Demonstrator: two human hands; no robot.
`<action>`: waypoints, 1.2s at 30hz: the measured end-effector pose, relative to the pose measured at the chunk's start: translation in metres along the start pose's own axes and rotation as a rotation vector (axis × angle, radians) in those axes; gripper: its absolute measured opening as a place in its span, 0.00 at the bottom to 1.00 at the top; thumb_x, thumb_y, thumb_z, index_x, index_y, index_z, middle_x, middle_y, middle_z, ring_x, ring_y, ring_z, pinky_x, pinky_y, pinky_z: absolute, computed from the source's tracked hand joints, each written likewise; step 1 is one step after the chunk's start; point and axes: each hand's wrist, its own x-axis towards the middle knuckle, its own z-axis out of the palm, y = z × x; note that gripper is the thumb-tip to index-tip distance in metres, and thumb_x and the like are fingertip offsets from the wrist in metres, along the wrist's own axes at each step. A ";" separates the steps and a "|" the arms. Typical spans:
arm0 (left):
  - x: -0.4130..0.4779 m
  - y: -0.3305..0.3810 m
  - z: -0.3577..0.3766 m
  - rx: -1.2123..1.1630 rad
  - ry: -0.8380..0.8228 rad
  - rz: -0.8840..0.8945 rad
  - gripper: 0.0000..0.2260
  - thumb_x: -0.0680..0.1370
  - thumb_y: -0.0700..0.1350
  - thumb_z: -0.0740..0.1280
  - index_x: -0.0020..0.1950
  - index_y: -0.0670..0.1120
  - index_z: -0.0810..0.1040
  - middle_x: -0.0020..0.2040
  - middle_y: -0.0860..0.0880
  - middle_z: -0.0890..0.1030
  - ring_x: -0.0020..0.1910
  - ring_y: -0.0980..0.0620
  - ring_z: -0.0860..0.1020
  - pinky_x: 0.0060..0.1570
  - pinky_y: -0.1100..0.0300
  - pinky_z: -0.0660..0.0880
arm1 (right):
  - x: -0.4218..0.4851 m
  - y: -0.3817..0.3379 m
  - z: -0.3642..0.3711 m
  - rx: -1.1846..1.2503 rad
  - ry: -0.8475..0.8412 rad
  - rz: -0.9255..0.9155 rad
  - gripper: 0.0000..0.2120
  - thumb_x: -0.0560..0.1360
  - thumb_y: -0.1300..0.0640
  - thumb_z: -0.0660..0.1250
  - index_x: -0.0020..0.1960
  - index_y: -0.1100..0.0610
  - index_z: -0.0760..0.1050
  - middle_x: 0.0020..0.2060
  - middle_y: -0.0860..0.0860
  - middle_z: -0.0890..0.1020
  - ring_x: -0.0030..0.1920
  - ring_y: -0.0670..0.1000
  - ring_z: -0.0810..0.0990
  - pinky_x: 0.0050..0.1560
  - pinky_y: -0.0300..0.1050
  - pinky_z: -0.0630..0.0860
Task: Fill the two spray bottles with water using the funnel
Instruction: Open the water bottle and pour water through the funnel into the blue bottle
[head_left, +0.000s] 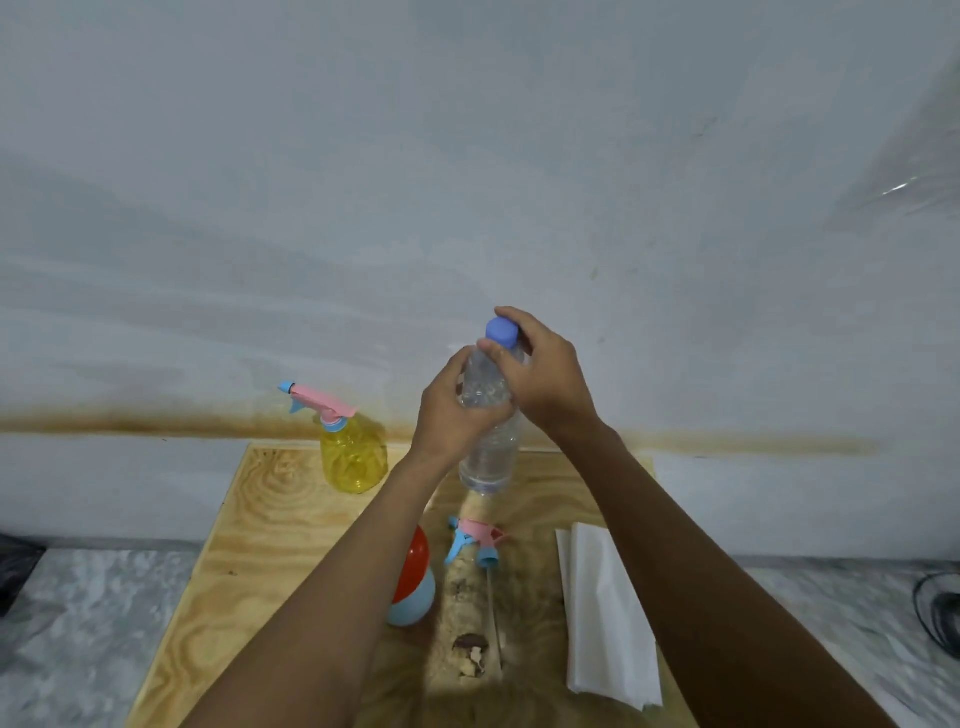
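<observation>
Left hand (452, 410) wraps the body of a clear plastic water bottle (491, 452); right hand (545, 374) grips its blue screw cap (502, 331). The bottle is held above the far middle of the plywood table (260, 545), long axis near vertical, cap up. Yellow plastic spray bottle (353, 457) stands upright at the far-left corner, nozzle pointing left. Detached pink-and-blue spray head (478, 538) lies mid-table, tube toward the near edge.

Left forearm (332, 597) hides most of the red-and-blue object (418, 566); at 4 o'clock, the edge cuts off a dark cable (935, 608).
</observation>
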 end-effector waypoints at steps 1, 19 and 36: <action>-0.001 0.002 0.000 0.002 0.003 0.010 0.28 0.67 0.50 0.79 0.65 0.55 0.75 0.55 0.56 0.81 0.54 0.56 0.80 0.53 0.58 0.79 | -0.002 0.001 0.000 0.006 0.014 -0.008 0.19 0.77 0.53 0.70 0.67 0.54 0.75 0.57 0.42 0.79 0.56 0.40 0.77 0.63 0.37 0.74; -0.085 0.040 0.023 -0.002 -0.093 0.095 0.30 0.67 0.47 0.80 0.67 0.54 0.75 0.55 0.57 0.82 0.51 0.59 0.79 0.47 0.59 0.80 | -0.092 -0.024 -0.055 -0.095 0.220 -0.135 0.21 0.74 0.55 0.74 0.64 0.61 0.78 0.57 0.53 0.84 0.55 0.49 0.82 0.59 0.41 0.79; -0.135 0.018 0.035 -0.001 -0.076 0.053 0.28 0.67 0.47 0.80 0.61 0.64 0.73 0.55 0.62 0.81 0.54 0.66 0.78 0.53 0.52 0.81 | -0.147 -0.005 -0.050 0.054 0.158 0.040 0.18 0.75 0.56 0.73 0.64 0.56 0.78 0.52 0.41 0.81 0.55 0.42 0.81 0.59 0.34 0.76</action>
